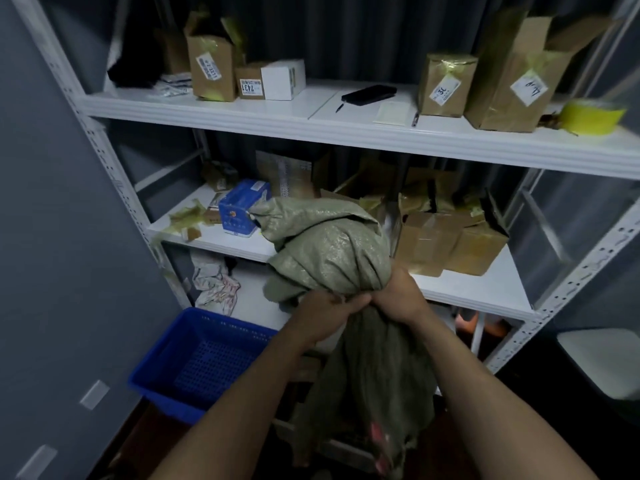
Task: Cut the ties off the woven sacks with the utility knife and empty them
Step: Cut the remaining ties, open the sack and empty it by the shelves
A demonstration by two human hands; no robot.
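Gripping the woven sack [329, 251] with both hands at a gathered waist of the fabric. Left hand [325, 317] clamped on the left of the bunch, right hand [398, 292] on the right, fingers curled round the cloth, side by side and touching.

Sack held up in front of the middle shelf [467, 285] of a white metal rack. Bunched olive-green bulk above the grip; darker length hanging below, with pinkish marks near the bottom end. Cannot tell whether tied or open.

Noted around it:
- Low on the left, just beside the left forearm: blue basket [207, 358], perforated floor.
- On the middle shelf, behind the sack: blue box [242, 206] to the left, taped cardboard boxes [450, 244] to the right.
- Below that shelf, at left: crumpled paper [216, 285].
- On the top shelf [311, 123]: labelled carton [211, 67], white box [282, 79], flat black item [369, 94] near the middle, further labelled cartons to the right, yellow tape roll [592, 116] at far right.

Lighting dim, edges blurred.
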